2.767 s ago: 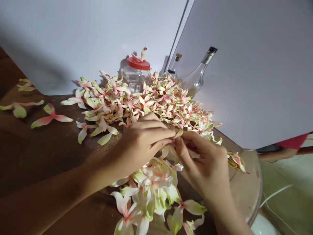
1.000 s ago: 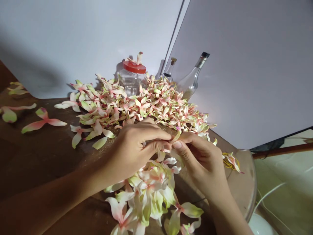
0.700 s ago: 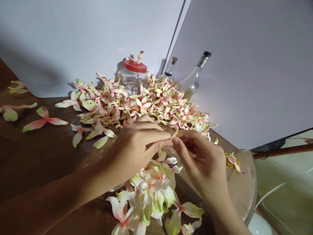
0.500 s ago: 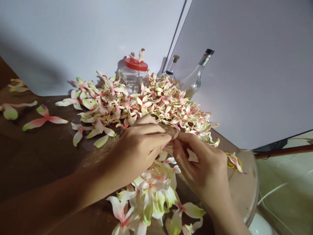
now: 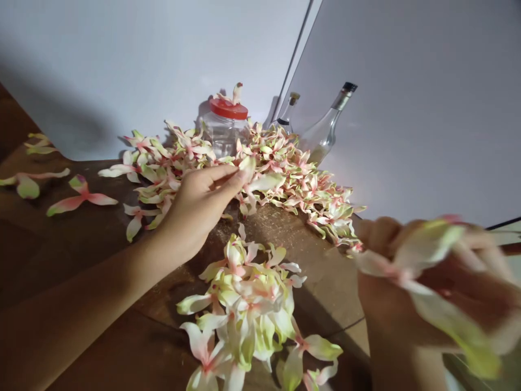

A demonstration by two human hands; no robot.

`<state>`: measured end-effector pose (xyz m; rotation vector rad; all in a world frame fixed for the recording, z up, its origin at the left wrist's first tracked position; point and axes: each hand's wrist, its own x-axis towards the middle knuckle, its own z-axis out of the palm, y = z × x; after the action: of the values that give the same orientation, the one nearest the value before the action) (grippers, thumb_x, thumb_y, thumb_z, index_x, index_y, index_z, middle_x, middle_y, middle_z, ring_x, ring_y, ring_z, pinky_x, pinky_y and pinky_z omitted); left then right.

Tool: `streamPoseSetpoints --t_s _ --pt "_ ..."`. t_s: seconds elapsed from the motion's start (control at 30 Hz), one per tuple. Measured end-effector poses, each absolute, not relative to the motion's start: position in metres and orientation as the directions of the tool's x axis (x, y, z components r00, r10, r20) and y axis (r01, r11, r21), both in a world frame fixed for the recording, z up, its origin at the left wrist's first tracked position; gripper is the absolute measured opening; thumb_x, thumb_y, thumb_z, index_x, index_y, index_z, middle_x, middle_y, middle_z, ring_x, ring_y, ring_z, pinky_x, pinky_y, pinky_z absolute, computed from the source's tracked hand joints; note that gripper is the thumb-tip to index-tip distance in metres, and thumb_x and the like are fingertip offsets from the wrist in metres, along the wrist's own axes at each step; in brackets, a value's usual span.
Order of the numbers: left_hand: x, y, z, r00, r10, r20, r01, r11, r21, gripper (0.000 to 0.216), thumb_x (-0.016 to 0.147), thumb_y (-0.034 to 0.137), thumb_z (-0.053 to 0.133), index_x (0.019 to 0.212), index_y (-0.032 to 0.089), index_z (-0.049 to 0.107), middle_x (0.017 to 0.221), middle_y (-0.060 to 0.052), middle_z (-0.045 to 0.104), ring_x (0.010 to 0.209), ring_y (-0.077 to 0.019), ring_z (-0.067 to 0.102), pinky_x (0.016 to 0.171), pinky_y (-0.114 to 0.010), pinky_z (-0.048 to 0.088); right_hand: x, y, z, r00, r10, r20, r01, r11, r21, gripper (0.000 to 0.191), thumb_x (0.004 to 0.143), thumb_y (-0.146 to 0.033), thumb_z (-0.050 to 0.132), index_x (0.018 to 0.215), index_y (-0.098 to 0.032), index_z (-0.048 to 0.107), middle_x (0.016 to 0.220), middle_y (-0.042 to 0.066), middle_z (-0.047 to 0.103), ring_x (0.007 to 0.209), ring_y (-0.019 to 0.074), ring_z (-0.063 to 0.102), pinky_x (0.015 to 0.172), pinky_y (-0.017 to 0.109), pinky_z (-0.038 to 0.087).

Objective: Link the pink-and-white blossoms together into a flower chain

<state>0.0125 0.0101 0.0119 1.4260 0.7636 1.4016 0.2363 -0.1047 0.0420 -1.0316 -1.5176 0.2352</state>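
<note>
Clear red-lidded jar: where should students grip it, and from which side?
Grip the jar's upper body, under the red lid, reaching from the front over the flower heap. Its straight wall suits a wrapped hand; the heap hides its base, and a flower sits on the lid.

soft light comes from the right of the jar (image 5: 224, 133), brightening the wall (image 5: 411, 136) there, while a broad shadow darkens the wall left of it. the table (image 5: 325, 239) in front of the jar stays dim, and the right hand (image 5: 401, 288) is heavily motion-blurred.
</note>
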Motion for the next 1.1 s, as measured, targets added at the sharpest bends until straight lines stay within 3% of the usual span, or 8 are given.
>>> streamPoseSetpoints --t_s 0.1,0.27,0.4,0.5,0.6,0.77,0.9,1.1 --pt "0.011 -0.001 0.019 0.283 0.861 0.423 -0.016 -0.437 0.899 0.027 0.095 0.041 0.068 0.084 0.019 0.076 0.071 -0.002 0.062 0.065 -0.0132 0.052 0.056 -0.025 0.038 0.231 -0.096 0.037 0.166 0.705 0.689 0.26 0.643 -0.72 0.042 0.103 -0.043 0.055 0.068 -0.023 0.064 0.055 -0.001 0.049 0.047 0.0138 0.039 0.052 0.035 0.033" --pt "0.01 -0.011 0.025 0.445 0.762 0.47 0.037 -0.54 0.841 0.036 0.102 0.046 0.055 0.095 0.021 0.081 0.081 -0.005 0.074 0.075 -0.0174 0.066 0.058 -0.025 0.044 0.235 -0.082 0.028 0.255 0.714 0.652 0.547 0.449 -0.706 0.048 0.104 -0.047 0.056 0.067 -0.018 0.064 0.06 0.0 0.05 0.055 0.0112 0.04 0.053 0.031 0.027" --pt "0.008 -0.006 0.024 0.404 0.756 0.515 0.115 -0.6 0.791 0.034 0.104 0.042 0.053 0.1 0.021 0.079 0.087 -0.005 0.076 0.08 -0.0166 0.07 0.062 -0.024 0.047 0.243 -0.076 0.029 0.317 0.717 0.62 0.566 0.382 -0.731 0.047 0.104 -0.048 0.057 0.068 -0.018 0.06 0.062 -0.001 0.046 0.057 0.0108 0.038 0.055 0.03 0.027" --pt "0.005 0.002 0.024 0.372 0.728 0.576 0.189 -0.667 0.721 0.024 0.101 0.035 0.059 0.112 0.021 0.075 0.103 -0.005 0.078 0.091 -0.0166 0.071 0.076 -0.024 0.051 0.247 -0.074 0.029 0.296 0.75 0.591 0.581 0.35 -0.735 0.046 0.102 -0.049 0.059 0.068 -0.018 0.058 0.062 -0.003 0.043 0.058 0.0103 0.037 0.056 0.029 0.029" --pt "-0.002 0.014 0.025 0.433 0.634 0.641 0.28 -0.77 0.573 0.019 0.1 0.029 0.06 0.108 0.019 0.074 0.108 -0.005 0.077 0.097 -0.0181 0.07 0.086 -0.028 0.05 0.248 -0.072 0.027 0.243 0.793 0.559 0.606 0.327 -0.725 0.045 0.102 -0.048 0.059 0.069 -0.018 0.059 0.063 -0.003 0.045 0.058 0.01 0.037 0.055 0.028 0.028" --pt "-0.014 0.032 0.023 0.665 0.415 0.62 0.362 -0.906 0.218 0.024 0.099 0.019 0.053 0.085 0.017 0.072 0.084 -0.005 0.073 0.087 -0.0206 0.062 0.081 -0.034 0.046 0.249 -0.067 0.023 0.248 0.815 0.523 0.601 0.295 -0.743 0.038 0.099 -0.048 0.064 0.075 -0.019 0.061 0.065 -0.003 0.048 0.06 0.01 0.04 0.055 0.027 0.029" --pt "-0.02 0.042 0.018 0.698 0.4 0.594 0.363 -0.913 0.188 0.026 0.097 0.01 0.047 0.097 0.017 0.072 0.101 -0.006 0.075 0.099 -0.0218 0.062 0.089 -0.036 0.047 0.25 -0.062 0.019 0.26 0.811 0.523 0.584 0.3 -0.755 0.032 0.097 -0.047 0.066 0.081 -0.019 0.064 0.067 -0.002 0.052 0.06 0.0107 0.043 0.055 0.027 0.031" --pt "-0.039 0.063 0.02 0.575 0.48 0.662 0.465 -0.858 0.218 0.021 0.099 0.027 0.057 0.095 0.02 0.077 0.099 -0.004 0.078 0.1 -0.0233 0.064 0.094 -0.041 0.047 0.254 -0.058 0.015 0.271 0.815 0.512 0.622 0.258 -0.739 0.025 0.097 -0.039 0.066 0.083 -0.018 0.066 0.067 -0.001 0.054 0.059 0.0107 0.043 0.054 0.027 0.032"
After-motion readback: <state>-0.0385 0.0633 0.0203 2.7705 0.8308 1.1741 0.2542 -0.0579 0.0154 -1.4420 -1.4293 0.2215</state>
